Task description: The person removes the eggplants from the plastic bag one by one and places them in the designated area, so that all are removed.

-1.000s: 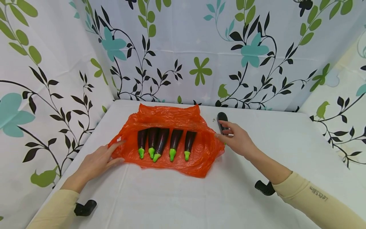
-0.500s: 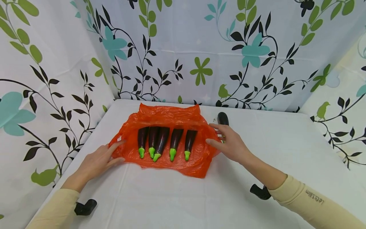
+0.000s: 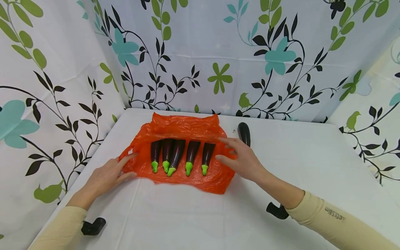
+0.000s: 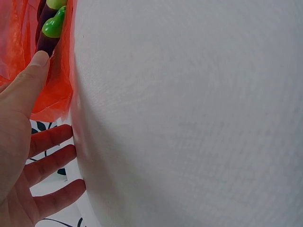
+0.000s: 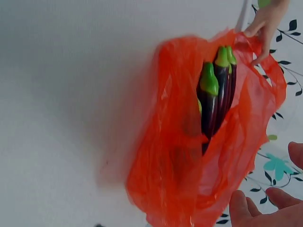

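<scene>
Several dark purple eggplants [image 3: 177, 152] with green stem ends lie side by side in the mouth of a crumpled orange-red plastic bag [image 3: 187, 123]. Their far ends are hidden under the upper layer of the bag. My left hand [image 3: 106, 175] touches the bag's left edge. In the left wrist view its thumb lies against the red plastic, and the other fingers [image 4: 54, 165] are spread. My right hand [image 3: 243, 159] hovers at or touches the bag's right side, fingers extended loosely; contact is hard to tell. The right wrist view has this hand [image 5: 270, 215] at the lower right.
Another eggplant [image 3: 244, 133] lies on the white tabletop [image 3: 175, 218], just right of the bag and partly behind my right hand. A floral curtain [image 3: 193, 69] surrounds the table's back and sides. Black wrist mounts [image 3: 93, 226] hang below both forearms.
My right hand has moved left, from near the outer eggplant and bag edge to over the bag's right side. More of the outer eggplant now shows. The left hand stays put.
</scene>
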`<control>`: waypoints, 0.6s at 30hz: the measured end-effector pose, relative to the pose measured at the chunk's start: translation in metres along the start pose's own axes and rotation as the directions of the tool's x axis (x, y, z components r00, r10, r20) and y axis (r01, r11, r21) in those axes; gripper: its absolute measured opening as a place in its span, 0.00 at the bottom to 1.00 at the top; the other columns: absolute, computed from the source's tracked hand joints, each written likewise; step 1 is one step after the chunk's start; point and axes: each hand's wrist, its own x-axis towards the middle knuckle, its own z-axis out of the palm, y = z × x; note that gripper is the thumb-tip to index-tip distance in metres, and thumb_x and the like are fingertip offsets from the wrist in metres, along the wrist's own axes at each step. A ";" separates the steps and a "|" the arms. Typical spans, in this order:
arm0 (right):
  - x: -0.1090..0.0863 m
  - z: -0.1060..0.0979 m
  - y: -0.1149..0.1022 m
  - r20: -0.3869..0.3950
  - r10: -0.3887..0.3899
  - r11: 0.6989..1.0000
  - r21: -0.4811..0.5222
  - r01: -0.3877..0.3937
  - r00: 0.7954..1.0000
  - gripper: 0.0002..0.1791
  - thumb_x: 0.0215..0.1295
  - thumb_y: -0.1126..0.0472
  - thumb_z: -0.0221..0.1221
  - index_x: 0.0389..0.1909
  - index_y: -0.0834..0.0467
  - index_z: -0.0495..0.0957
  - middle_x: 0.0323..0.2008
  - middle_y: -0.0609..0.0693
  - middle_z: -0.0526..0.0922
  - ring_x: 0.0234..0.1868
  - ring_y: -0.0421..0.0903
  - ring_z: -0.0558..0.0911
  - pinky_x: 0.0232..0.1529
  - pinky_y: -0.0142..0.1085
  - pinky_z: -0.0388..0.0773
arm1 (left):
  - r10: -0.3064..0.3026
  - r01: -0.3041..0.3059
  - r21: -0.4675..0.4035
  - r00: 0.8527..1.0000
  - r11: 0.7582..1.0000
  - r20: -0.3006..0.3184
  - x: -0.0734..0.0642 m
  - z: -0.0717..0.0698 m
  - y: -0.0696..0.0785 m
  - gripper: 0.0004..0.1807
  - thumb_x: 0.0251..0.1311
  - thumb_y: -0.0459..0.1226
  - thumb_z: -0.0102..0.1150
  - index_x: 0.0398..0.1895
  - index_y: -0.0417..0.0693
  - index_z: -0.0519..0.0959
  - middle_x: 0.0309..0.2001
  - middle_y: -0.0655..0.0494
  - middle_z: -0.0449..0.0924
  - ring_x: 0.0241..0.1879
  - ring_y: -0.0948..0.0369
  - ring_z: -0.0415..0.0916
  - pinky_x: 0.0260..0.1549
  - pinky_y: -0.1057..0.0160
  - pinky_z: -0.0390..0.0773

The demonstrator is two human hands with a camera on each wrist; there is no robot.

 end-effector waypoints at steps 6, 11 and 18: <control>0.008 0.018 0.000 0.072 0.020 1.000 0.014 -0.021 0.997 0.33 0.63 0.54 0.66 0.67 0.57 0.69 0.60 0.56 0.74 0.56 0.56 0.77 0.45 0.45 0.81 | 0.000 0.000 0.004 1.000 1.000 0.001 -0.001 0.000 0.000 0.37 0.58 0.55 0.64 0.68 0.57 0.62 0.29 0.57 0.68 0.33 0.57 0.69 0.22 0.56 0.73; 0.020 0.030 0.001 0.131 0.077 0.997 -0.027 -0.074 0.988 0.34 0.63 0.52 0.65 0.69 0.55 0.68 0.61 0.58 0.74 0.55 0.56 0.77 0.46 0.45 0.80 | -0.004 0.004 -0.002 1.000 1.000 0.005 -0.001 0.000 -0.001 0.37 0.59 0.55 0.64 0.69 0.57 0.62 0.30 0.56 0.69 0.34 0.57 0.70 0.23 0.55 0.74; 0.035 0.043 0.008 0.171 0.147 0.988 -0.072 -0.136 0.974 0.35 0.63 0.51 0.65 0.69 0.57 0.67 0.62 0.58 0.74 0.55 0.54 0.74 0.48 0.45 0.78 | -0.007 0.007 -0.008 1.000 1.000 0.001 -0.002 0.000 0.000 0.37 0.59 0.55 0.64 0.69 0.57 0.62 0.31 0.56 0.70 0.34 0.56 0.70 0.23 0.54 0.75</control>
